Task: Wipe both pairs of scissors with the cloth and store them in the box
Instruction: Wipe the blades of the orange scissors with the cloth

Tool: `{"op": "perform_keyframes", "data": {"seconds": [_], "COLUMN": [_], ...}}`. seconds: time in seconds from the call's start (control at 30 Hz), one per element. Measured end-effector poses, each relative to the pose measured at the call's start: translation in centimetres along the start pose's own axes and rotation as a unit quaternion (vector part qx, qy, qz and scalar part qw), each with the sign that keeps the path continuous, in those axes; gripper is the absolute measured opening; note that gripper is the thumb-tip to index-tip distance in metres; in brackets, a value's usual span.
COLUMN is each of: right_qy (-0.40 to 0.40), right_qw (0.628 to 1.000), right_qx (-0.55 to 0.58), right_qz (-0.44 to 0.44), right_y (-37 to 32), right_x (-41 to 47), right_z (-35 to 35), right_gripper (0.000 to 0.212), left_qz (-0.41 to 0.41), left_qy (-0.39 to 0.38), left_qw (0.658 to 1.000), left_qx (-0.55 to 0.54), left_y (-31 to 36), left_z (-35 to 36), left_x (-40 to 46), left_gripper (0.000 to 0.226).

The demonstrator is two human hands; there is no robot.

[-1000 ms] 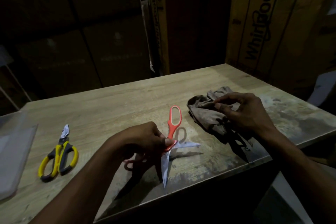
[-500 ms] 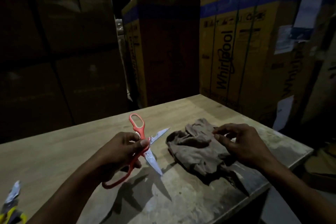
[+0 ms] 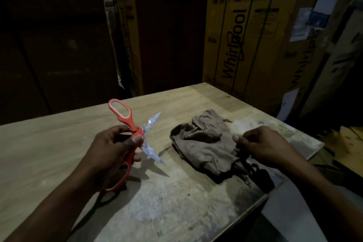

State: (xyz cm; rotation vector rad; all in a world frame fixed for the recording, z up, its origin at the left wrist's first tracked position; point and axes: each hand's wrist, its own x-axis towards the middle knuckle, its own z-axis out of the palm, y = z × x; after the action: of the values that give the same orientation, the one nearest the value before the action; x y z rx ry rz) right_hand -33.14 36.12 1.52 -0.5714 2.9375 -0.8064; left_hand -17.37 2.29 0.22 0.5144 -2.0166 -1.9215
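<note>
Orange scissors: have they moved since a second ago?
Yes. The left hand has lifted the orange scissors off the table; judged against the cloth, their open blades now point toward it.

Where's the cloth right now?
In the head view the cloth lies crumpled on the table's right half, right of the red scissors, with the right hand pinching its right edge.

"Whirlpool" is printed vertically in dark letters on the tall cardboard box behind the table; other print there is illegible.
</note>
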Motion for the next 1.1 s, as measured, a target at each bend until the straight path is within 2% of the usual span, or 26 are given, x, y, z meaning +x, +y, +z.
{"op": "perform_keyframes", "data": {"seconds": [0.13, 0.2, 0.27, 0.33, 0.43, 0.5, 0.57, 0.6, 0.7, 0.77, 0.8, 0.93, 1.0, 1.1], "right_qy": [-0.035, 0.016, 0.063, 0.052, 0.017, -0.035, -0.056, -0.038, 0.095, 0.138, 0.14, 0.185, 0.144, 0.085], "right_qw": [0.998, 0.997, 0.993, 0.99, 0.986, 0.977, 0.955, 0.933, 0.822, 0.786, 0.791, 0.871, 0.901, 0.916], "right_qx": [0.034, 0.04, 0.027, 0.017, 0.043, 0.124, 0.245, 0.326, 0.555, 0.603, 0.593, 0.412, 0.329, 0.26], "right_qz": [0.045, 0.06, 0.091, 0.132, 0.158, 0.169, 0.158, 0.145, 0.08, -0.009, -0.053, -0.191, -0.241, -0.292], "right_y": [0.7, 1.2, 1.9, 2.3, 1.9, 1.0, 0.6, 0.7, 0.5, -0.6, -1.8, -7.0, -9.1, -10.0], "right_x": [-0.5, -0.1, 0.6, 1.2, 1.9, 2.0, 2.2, 2.3, 2.9, 3.0, 2.6, 0.6, -0.5, -1.0], "right_z": [-0.3, -0.2, 0.0, 0.3, 0.1, -0.1, -0.7, -1.1, -3.2, -4.5, -5.0, -3.4, -0.2, 6.3], "right_gripper": [0.048, 0.048, 0.059, 0.072, 0.067, 0.05, 0.026, 0.023, 0.015, 0.022, 0.022, 0.012, 0.01, 0.01], "left_qz": [0.002, 0.0, 0.0, -0.004, -0.001, 0.003, 0.008, 0.01, 0.005, -0.01, -0.018, -0.045, -0.047, -0.038], "left_qy": [0.026, 0.027, 0.027, 0.03, 0.034, 0.031, 0.031, 0.032, 0.034, 0.031, 0.026, 0.011, 0.021, 0.019], "left_qw": [1.0, 1.0, 1.0, 0.999, 0.999, 0.999, 0.999, 0.999, 0.999, 0.999, 0.999, 0.999, 0.999, 0.999], "left_qx": [-0.005, -0.01, -0.015, -0.021, -0.032, -0.022, -0.012, -0.01, -0.015, -0.014, -0.02, -0.022, -0.013, 0.008], "left_y": [-1.0, -1.4, -1.5, -1.5, -1.6, -1.4, -1.3, -1.2, -0.9, -0.7, -0.5, -0.3, -0.2, -0.2], "left_z": [0.7, 1.6, 2.4, 3.0, 3.5, 3.6, 3.6, 3.5, 3.0, 2.7, 2.6, 2.0, 1.6, 1.6], "left_x": [0.3, 0.0, -0.3, -0.3, -0.1, -0.3, -0.4, -0.5, -0.7, -1.1, -1.4, -2.4, -2.5, -2.6], "left_gripper": [0.019, 0.016, 0.013, 0.015, 0.016, 0.017, 0.02, 0.021, 0.02, 0.015, 0.012, 0.012, 0.013, 0.013]}}
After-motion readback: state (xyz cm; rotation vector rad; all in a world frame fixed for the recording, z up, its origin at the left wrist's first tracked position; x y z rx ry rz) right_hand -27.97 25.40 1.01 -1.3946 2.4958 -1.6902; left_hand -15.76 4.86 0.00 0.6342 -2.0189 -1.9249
